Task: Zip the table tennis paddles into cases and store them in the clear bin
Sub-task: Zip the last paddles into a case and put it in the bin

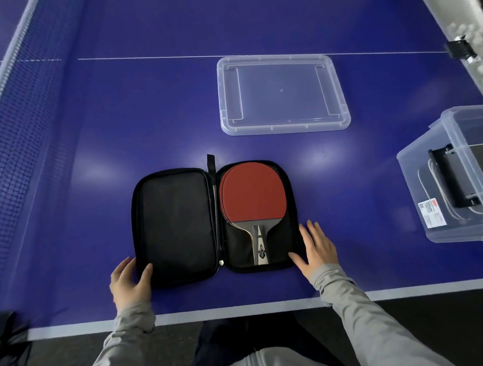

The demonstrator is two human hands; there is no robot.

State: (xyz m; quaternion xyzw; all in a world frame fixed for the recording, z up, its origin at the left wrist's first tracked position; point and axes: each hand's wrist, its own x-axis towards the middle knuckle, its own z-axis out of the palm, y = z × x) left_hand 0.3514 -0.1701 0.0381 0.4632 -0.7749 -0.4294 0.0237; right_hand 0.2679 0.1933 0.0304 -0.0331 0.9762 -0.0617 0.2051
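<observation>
A black paddle case (176,227) lies open like a book on the blue table near its front edge. In its right half lie red-faced paddles (250,193), stacked, handle toward me. My left hand (131,281) holds the near left corner of the case's empty flap, thumb on the inside. My right hand (316,247) lies flat on the table with straight fingers, touching the case's right edge. The clear bin (440,196) stands at the right edge of view, with a black case inside it.
The bin's clear lid (283,95) lies upside down on the table behind the case. The net (14,132) runs along the left. A container of white balls (480,42) sits at the far right. The table's front edge (240,310) is just below my hands.
</observation>
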